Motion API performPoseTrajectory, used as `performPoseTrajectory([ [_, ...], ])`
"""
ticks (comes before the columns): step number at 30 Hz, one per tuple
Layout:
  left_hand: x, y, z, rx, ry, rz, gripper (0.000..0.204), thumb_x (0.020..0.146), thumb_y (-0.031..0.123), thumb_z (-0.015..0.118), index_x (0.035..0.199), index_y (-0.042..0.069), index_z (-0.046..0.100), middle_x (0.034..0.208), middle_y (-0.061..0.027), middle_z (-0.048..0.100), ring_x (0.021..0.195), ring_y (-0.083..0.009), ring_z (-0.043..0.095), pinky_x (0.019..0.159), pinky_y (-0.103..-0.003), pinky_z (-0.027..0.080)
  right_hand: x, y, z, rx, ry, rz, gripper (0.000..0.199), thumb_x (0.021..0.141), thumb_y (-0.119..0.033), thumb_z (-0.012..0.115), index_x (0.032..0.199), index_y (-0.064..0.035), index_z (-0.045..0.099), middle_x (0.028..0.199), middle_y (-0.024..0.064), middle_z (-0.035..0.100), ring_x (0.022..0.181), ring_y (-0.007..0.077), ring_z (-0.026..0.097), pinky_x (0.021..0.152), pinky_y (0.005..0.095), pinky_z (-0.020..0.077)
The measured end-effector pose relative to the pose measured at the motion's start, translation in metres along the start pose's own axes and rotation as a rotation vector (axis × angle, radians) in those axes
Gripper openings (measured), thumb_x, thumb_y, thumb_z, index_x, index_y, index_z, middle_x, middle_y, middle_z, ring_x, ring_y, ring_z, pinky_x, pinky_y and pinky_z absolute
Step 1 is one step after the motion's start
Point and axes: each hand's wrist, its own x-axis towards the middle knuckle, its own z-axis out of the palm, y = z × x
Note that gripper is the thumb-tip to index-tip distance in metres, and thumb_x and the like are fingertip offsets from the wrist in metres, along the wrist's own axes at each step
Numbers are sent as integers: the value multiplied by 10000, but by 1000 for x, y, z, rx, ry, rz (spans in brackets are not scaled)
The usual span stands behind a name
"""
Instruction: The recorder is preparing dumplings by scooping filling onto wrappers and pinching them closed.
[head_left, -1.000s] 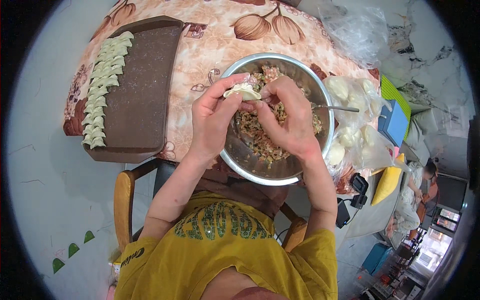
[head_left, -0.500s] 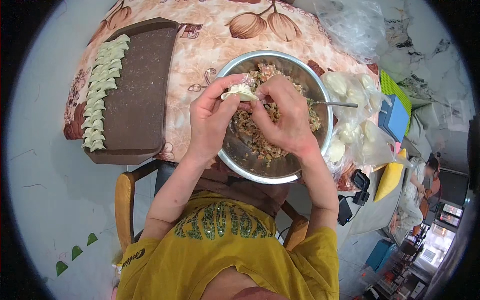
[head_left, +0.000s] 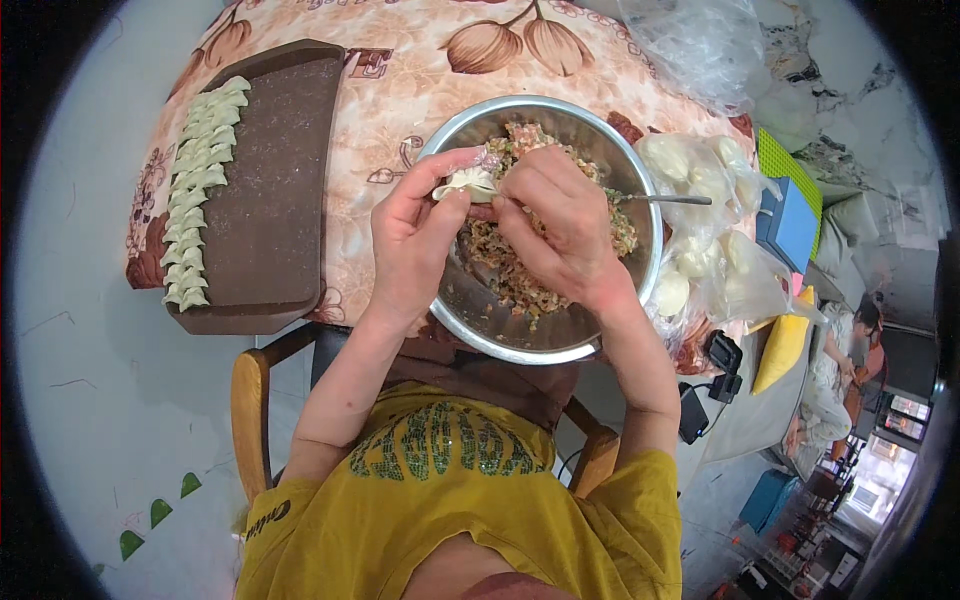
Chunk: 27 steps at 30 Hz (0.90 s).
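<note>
Over the bowl: both hands meet, fingertips together on one dumpling.
Left hand (head_left: 415, 240): thumb and fingers closed on the dumpling (head_left: 466, 183), holding it from the left side.
Right hand (head_left: 560, 225): fingers curled, tips pressing the dumpling's right edge; touching the left hand's fingertips.
Dumpling: pale dough, folded, edge pleated; sits between the two hands, above the bowl's near-left part.
Bowl (head_left: 500, 345): round, metal, directly under both hands; holds chopped filling (head_left: 510, 275) of brownish meat with green bits.
Spoon handle (head_left: 670, 199): metal, sticks out over the bowl rim, just right of the right hand; its head is hidden.
Bag of dough pieces (head_left: 700, 230): clear plastic, white lumps inside, right of the right hand, touching the bowl.
Board (head_left: 275, 200): dark brown, well left of the left hand.
Finished dumplings (head_left: 197, 190): one row along the board's far-left edge, each touching the next.
Tablecloth (head_left: 385, 95): patterned, beneath bowl and board.
Chair (head_left: 250, 400): wooden, below the forearms.
</note>
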Motion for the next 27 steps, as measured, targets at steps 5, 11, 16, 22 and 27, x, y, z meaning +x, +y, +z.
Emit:
performPoseTrajectory([
  [5, 1, 1, 2, -29, 23, 17, 327, 1003, -14, 508, 1317, -54, 591, 1212, -108, 665, 1047, -120, 649, 904, -295, 574, -2, -1, 2, -73, 24, 3, 146, 730, 9, 702, 823, -32, 599, 795, 112, 554, 731, 316, 586, 615, 415, 477],
  [11, 1, -2, 2, -44, 49, 22, 327, 1004, -19, 527, 1324, -50, 587, 1193, -98, 668, 1024, -110, 651, 890, -279, 568, -5, -2, 4, -145, 67, 16, 202, 768, -25, 735, 961, -19, 673, 893, 127, 635, 808, 326, 661, 661, 413, 541],
  [16, 0, -3, 1, 30, 60, 38, 328, 1002, -29, 532, 1325, -49, 587, 1210, -87, 661, 1040, -103, 639, 911, -266, 552, -4, -7, 6, -146, 85, 64, 265, 757, -58, 764, 1005, -24, 675, 950, 137, 643, 826, 343, 665, 691, 421, 557],
  [22, -1, -1, -1, 59, 43, 17, 336, 994, -47, 536, 1324, -35, 595, 1208, -57, 651, 1038, -67, 613, 868, -217, 513, -4, -5, 9, -99, 93, 78, 241, 762, -52, 766, 972, -36, 649, 920, 127, 620, 821, 350, 653, 691, 423, 549],
  [27, -2, 0, -2, 107, 25, 11, 341, 989, -63, 534, 1321, -18, 602, 1191, -34, 644, 1015, -46, 603, 815, -197, 492, -4, -4, 9, -51, 75, 85, 202, 770, -15, 746, 926, -38, 619, 895, 115, 604, 802, 343, 635, 683, 414, 529],
])
